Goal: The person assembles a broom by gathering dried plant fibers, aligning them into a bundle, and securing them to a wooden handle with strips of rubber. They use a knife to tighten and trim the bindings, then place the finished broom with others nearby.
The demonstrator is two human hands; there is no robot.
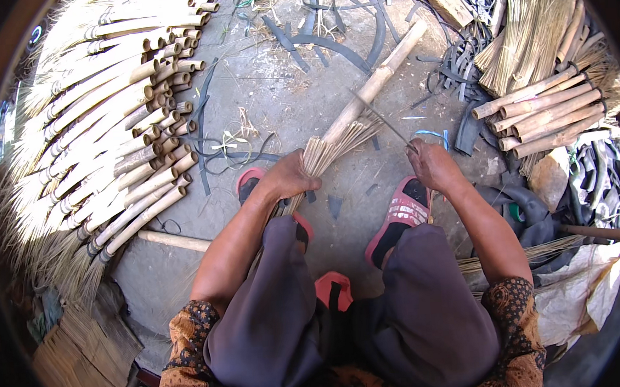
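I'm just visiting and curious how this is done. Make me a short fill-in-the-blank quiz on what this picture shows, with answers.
1. The thin dark tool is in the person's ____ hand.
2. The left hand grips pale bristles, and a bamboo handle slants toward the picture's upper ____ corner.
3. The broom pile on the right shows ____ handles than the broom pile on the left.

Missing words: right; right; fewer.

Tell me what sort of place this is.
Probably a small broom workshop. Many brooms with bamboo handles are stacked at the left, dark rubber-like strips litter the floor, and the left hand grips a bundle of straw.
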